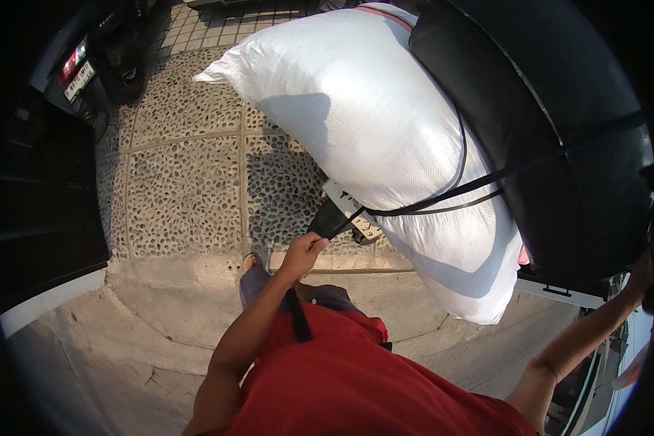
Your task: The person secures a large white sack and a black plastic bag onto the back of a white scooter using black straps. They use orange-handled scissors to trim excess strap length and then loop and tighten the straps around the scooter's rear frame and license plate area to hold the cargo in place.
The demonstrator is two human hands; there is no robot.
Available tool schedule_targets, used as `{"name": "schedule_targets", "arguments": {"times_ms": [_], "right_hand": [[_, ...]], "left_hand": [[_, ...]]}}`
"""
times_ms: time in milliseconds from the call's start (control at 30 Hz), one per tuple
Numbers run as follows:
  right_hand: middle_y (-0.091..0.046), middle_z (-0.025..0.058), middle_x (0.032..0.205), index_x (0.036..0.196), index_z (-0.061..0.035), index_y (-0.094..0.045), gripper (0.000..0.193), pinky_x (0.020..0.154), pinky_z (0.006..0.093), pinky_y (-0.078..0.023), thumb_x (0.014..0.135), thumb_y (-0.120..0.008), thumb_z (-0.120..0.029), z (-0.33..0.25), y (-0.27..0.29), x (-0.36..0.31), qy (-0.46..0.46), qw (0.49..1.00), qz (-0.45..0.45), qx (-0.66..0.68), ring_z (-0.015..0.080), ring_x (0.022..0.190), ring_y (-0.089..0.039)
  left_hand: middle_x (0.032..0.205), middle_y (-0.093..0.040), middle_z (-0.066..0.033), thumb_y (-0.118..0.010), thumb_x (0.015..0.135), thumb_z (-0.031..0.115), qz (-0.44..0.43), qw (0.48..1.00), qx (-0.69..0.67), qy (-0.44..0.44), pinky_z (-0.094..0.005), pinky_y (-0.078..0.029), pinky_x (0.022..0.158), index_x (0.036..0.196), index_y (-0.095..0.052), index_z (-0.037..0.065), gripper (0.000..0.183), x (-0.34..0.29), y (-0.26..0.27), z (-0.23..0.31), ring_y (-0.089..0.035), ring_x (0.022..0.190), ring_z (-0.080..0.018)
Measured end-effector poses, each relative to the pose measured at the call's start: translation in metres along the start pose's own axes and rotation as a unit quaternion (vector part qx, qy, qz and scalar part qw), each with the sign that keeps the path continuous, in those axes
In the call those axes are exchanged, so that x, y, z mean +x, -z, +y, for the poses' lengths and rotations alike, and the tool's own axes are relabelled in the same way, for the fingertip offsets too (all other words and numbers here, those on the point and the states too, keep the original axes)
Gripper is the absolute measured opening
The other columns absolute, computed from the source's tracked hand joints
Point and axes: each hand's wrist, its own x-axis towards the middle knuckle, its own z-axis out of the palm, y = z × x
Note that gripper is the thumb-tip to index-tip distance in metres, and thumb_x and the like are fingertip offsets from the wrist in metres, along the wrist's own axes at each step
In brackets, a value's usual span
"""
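Observation:
A full white woven sack [363, 94] lies across the load, beside a large black bag with a long seam [487, 94]. Dark cord [443, 198] runs over the bag and around the sack's lower part. My left hand [305, 254] is closed on the cord's near end, which stretches tight from the sack. Against the black bag at the right edge is my right hand [642, 272], its fingers lost in shadow. Below the sack, a licence plate [370, 227] and a dark mudguard [328, 218] partly show; the rest of the vehicle is hidden.
A parked motorbike with a red tail light [73, 62] stands at the upper left. Along the left side is a dark panel with a pale lower edge [51, 299]. Pebbled paving [185, 196] meets a worn concrete slope [152, 327] near my feet.

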Motion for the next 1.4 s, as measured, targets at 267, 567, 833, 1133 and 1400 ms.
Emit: {"name": "schedule_targets", "arguments": {"times_ms": [267,567,833,1133,1400], "right_hand": [[-0.061,0.0123,0.096,0.131,0.0037,-0.043,0.047,0.072,0.0328,-0.056,0.089,-0.061,-0.010,-0.251,-0.092,-0.455,-0.483,0.507,-0.504,0.505,0.0187,0.082,-0.062],[-0.062,0.0111,0.081,0.091,0.0028,-0.052,0.018,0.053,0.0285,-0.052,0.088,-0.066,-0.008,-0.340,-0.162,-0.458,-0.702,0.609,-0.068,0.362,0.0180,0.062,-0.063],[-0.060,0.0115,0.066,0.080,0.0076,-0.054,0.023,0.057,0.0361,-0.045,0.087,-0.057,-0.015,-0.321,-0.173,-0.520,-0.578,0.781,-0.100,0.215,0.0212,0.063,-0.056],[-0.065,0.0121,0.070,0.096,0.0056,-0.062,0.017,0.049,0.0320,-0.052,0.091,-0.063,-0.010,-0.228,-0.190,-0.553,-0.714,0.609,-0.007,0.345,0.0186,0.055,-0.063],[-0.060,0.0054,0.061,0.073,0.0026,-0.061,0.011,0.047,0.0288,-0.042,0.084,-0.057,0.003,-0.247,-0.129,-0.497,-0.706,0.624,-0.089,0.323,0.0123,0.051,-0.054]], "left_hand": [[0.063,-0.059,-0.0110,-0.064,0.095,0.029,0.036,0.985,0.170,0.005,-0.0382,-0.042,0.054,0.091,-0.067,0.001,0.029,0.092,-0.021,-0.040,-0.052,0.052,-0.0210],[0.072,-0.067,-0.0097,-0.068,0.093,0.029,-0.047,0.992,0.113,0.022,-0.0353,-0.046,0.057,0.095,-0.070,0.002,0.027,0.106,0.004,-0.041,-0.061,0.061,-0.0184],[0.070,-0.063,-0.0070,-0.067,0.093,0.030,-0.132,0.986,0.085,0.049,-0.0325,-0.044,0.057,0.094,-0.069,0.002,0.028,0.125,0.017,-0.027,-0.057,0.060,-0.0140],[0.068,-0.062,-0.0024,-0.068,0.092,0.019,-0.199,0.976,0.084,0.021,-0.0287,-0.039,0.054,0.091,-0.069,-0.003,0.022,0.142,0.012,0.056,-0.049,0.058,-0.0081],[0.062,-0.057,-0.0096,-0.066,0.090,0.014,-0.202,0.958,0.183,-0.085,-0.0324,-0.041,0.054,0.083,-0.063,-0.004,0.019,0.015,0.069,0.144,-0.050,0.057,-0.0120]]}}
